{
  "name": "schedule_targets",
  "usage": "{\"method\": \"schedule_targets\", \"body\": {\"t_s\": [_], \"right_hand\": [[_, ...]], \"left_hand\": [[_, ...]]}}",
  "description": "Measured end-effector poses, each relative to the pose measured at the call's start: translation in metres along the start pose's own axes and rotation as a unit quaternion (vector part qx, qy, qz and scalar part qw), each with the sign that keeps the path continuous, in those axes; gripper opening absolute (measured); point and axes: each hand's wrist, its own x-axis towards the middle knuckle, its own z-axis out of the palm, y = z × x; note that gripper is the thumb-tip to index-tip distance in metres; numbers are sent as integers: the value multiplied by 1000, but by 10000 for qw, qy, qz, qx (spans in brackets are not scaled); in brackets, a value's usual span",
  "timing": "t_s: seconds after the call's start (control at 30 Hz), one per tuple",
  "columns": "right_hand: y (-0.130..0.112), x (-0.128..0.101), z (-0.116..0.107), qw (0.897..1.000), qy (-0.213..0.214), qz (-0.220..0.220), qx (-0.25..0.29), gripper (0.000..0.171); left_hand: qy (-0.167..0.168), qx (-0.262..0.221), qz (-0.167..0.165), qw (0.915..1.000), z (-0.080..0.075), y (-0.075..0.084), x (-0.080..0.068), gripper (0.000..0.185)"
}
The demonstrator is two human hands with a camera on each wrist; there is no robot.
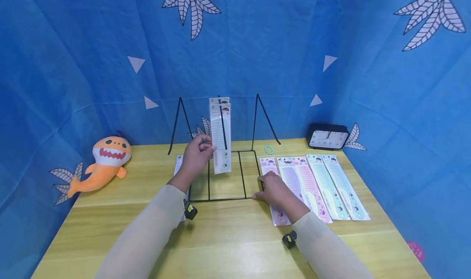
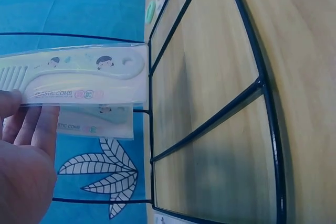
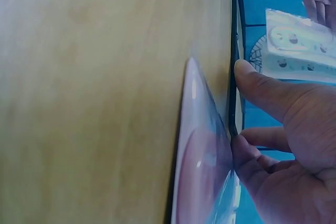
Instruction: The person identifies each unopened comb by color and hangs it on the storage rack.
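A black wire display rack stands on the table, its hooks rising at the back. My left hand pinches the edge of a packaged plastic comb, held upright at the middle hook. Behind it, another packaged comb hangs, mostly covered. In the left wrist view, the thumb lies on the front of the pack and the fingers behind it. My right hand holds the front right corner of the rack's base, with thumb and fingertips on the wire. Beside that hand lies a pink packaged comb.
Several more comb packs lie in a row on the right. Another pack lies left of the rack, partly hidden by the left arm. A green ring, a black clock and an orange shark plush sit farther back. Blue cloth surrounds the table.
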Motion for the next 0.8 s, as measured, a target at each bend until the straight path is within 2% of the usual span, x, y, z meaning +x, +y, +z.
{"method": "schedule_targets", "body": {"t_s": [0.27, 0.8], "right_hand": [[0, -2, 0, 10000, 13, 6, 41, 76], [2, 0, 2, 9998, 126, -122, 19, 76]], "left_hand": [[284, 285, -107, 9991, 1, -2, 9, 12], [427, 355, -139, 9984, 6, -7, 15, 18]]}}
